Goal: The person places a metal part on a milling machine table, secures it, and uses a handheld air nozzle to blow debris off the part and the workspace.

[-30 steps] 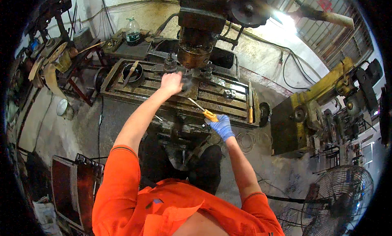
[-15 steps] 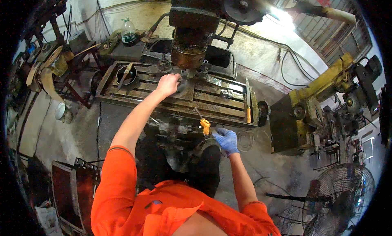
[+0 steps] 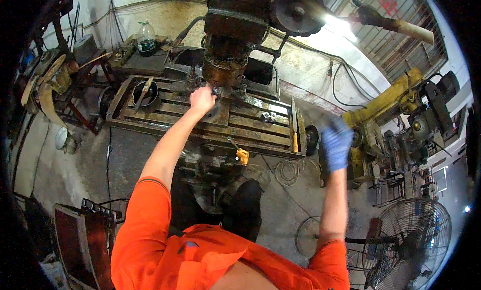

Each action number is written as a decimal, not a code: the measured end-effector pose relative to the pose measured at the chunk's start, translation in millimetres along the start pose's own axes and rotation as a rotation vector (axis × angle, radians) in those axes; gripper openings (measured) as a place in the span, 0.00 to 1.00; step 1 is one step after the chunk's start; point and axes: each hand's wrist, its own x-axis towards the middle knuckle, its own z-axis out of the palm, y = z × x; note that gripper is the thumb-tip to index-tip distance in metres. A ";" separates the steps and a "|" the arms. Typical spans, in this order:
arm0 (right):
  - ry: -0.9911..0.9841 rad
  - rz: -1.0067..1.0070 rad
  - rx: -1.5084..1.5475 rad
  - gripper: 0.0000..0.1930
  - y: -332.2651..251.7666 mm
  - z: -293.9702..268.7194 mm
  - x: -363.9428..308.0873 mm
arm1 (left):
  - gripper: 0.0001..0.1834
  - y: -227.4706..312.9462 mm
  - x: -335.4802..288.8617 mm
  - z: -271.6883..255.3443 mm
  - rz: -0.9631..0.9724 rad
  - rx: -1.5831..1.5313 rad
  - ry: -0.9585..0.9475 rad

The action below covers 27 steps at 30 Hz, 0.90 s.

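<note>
My bare left hand (image 3: 202,100) is closed right below the spindle head (image 3: 225,64) of a milling machine, over the slotted table (image 3: 188,123). Its fingers curl away from view, so what they hold, if anything, is hidden. My right hand (image 3: 336,145), in a blue and grey glove, is raised off the table's right end and smeared by motion. A yellow air blow gun (image 3: 242,156) with a thin nozzle hangs at the table's front edge, apart from both hands. A small metal block (image 3: 269,117) sits on the table's right half.
A black pan (image 3: 145,95) with a brush across it stands at the table's left end. Along the right end lies a file (image 3: 294,134) with a yellow handle. A fan (image 3: 408,245) stands at lower right, and coiled hose (image 3: 287,173) lies on the floor.
My right hand has swung from beside the air blow gun out to the right and up. My left hand has moved slightly up toward the spindle, and the whole view has shifted a little.
</note>
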 end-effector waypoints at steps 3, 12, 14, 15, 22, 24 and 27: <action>0.338 -0.034 0.401 0.18 -50.2 -45.0 110.8 | 0.18 -4.3 -1.6 -7.7 0.001 -0.048 -0.026; 0.178 -0.452 0.866 0.17 -106.8 -107.0 158.0 | 0.17 -13.3 15.3 5.2 0.020 -0.122 -0.039; 0.215 -0.474 0.767 0.18 -89.5 -94.3 122.4 | 0.17 -15.4 12.7 10.5 0.010 -0.092 -0.053; 0.274 -0.478 0.632 0.19 -89.8 -87.1 100.5 | 0.17 -9.0 12.5 9.0 0.019 -0.098 -0.046; 0.485 -0.586 0.336 0.12 -70.7 -28.0 36.9 | 0.18 -10.1 6.3 2.0 0.022 -0.074 0.000; 0.466 -0.545 0.285 0.16 -72.6 -34.5 44.3 | 0.19 -14.0 9.8 8.2 0.031 -0.120 0.023; 0.437 -0.429 0.488 0.19 -76.6 -23.9 48.4 | 0.19 -36.6 19.9 23.0 0.019 -0.129 0.033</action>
